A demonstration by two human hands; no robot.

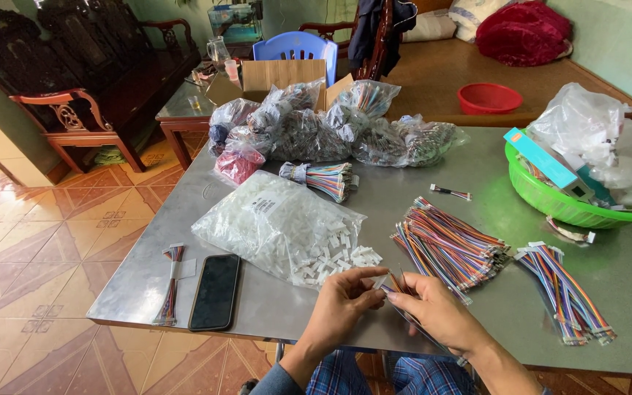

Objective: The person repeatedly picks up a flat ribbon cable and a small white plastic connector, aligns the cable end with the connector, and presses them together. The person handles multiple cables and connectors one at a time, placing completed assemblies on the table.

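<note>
My left hand (pixel 347 301) and my right hand (pixel 437 311) meet near the front edge of the grey metal table (pixel 404 197). Together they pinch a small white connector with short coloured wires (pixel 389 284) between the fingertips. Just beyond the hands lies an open clear bag of white plastic connectors (pixel 276 223), some spilled out by the thumb of my left hand. To the right of my hands sits a pile of multicoloured wire harnesses (pixel 448 245), and a smaller bunch of finished harnesses (pixel 565 289) lies further right.
A black phone (pixel 215 290) and a thin wire bundle (pixel 170 285) lie at the front left. Several bags of wires (pixel 330 128) and a cardboard box (pixel 279 73) stand at the back. A green basket (pixel 550 201) with bags sits at the right edge.
</note>
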